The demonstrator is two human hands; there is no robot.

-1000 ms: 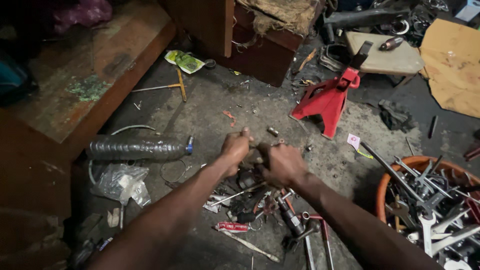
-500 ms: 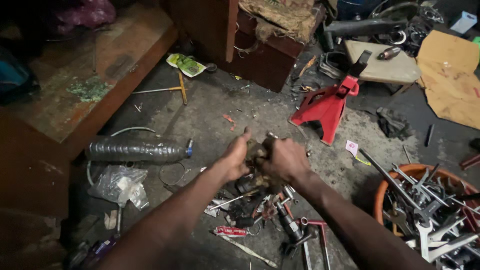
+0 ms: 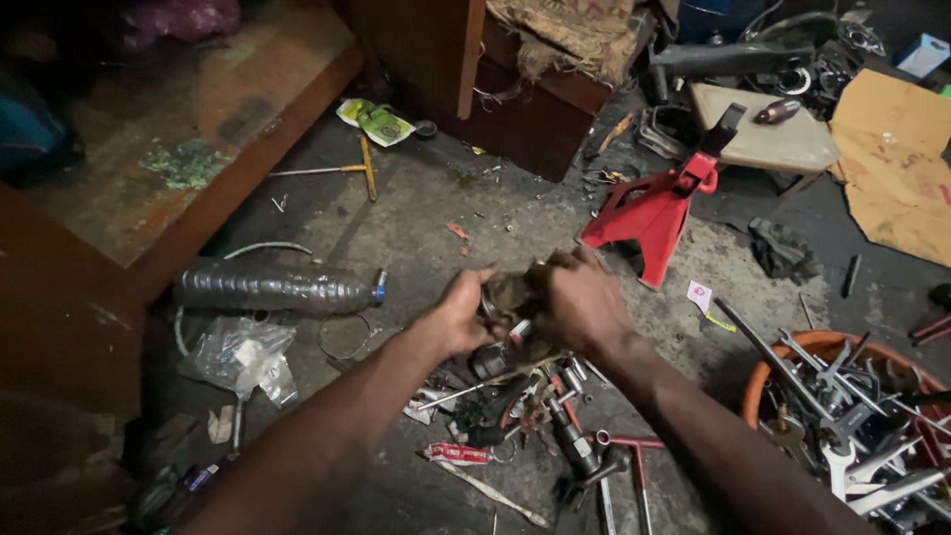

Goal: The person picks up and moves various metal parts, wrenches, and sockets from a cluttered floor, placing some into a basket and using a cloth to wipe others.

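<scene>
Metal part sits in the middle of the frame, gripped tight by both the left hand and the right hand, above scattered tools.

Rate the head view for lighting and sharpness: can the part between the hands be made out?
Head view: dim, left edge nearly black; the red metal jack stand and clear plastic bottle read sharply. The left hand and right hand are slightly soft; the grimy dark metal part between them stays unclear.
</scene>
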